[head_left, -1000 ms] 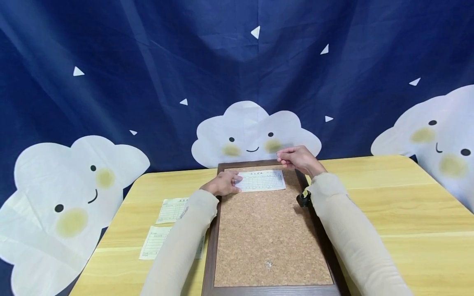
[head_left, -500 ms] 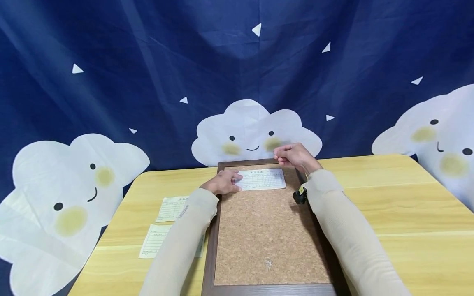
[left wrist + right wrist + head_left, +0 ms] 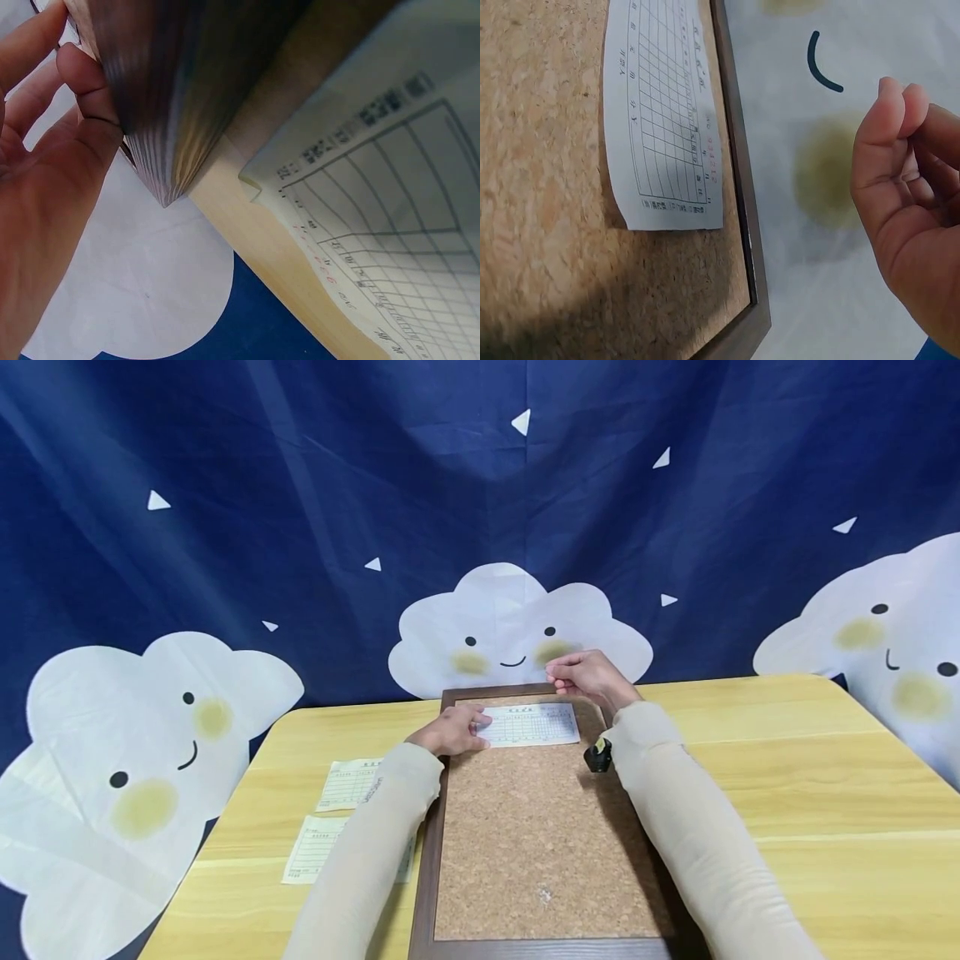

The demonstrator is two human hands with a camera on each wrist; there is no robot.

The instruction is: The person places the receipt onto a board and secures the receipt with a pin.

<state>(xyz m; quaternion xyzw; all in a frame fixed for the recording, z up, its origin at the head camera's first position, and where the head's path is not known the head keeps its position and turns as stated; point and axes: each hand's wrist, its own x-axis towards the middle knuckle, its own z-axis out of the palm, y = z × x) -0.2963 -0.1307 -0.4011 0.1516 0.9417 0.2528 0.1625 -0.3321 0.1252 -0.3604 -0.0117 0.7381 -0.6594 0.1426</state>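
Observation:
A white printed form point(image 3: 528, 725) lies across the upper part of a brown-framed cork board point(image 3: 547, 843). My left hand point(image 3: 453, 729) rests on the form's left end, thumb and fingers spread over the paper and the board's left edge. Above the form's right end hovers my right hand point(image 3: 588, 675), apart from the paper. In the right wrist view its thumb and index fingertips point(image 3: 889, 112) are pressed together. A tiny pale spot shows at those fingertips in the head view, too small to identify. The form's right end point(image 3: 667, 202) lifts slightly off the cork.
Two pale green printed forms, an upper one point(image 3: 348, 783) and a lower one point(image 3: 315, 852), lie on the wooden table point(image 3: 810, 802) left of the board, partly hidden by the left sleeve. A blue curtain point(image 3: 465, 460) with clouds hangs behind.
My right hand has moved slightly left over the form's right end, its fingertips still pinched. The left hand and the form have stayed in place.

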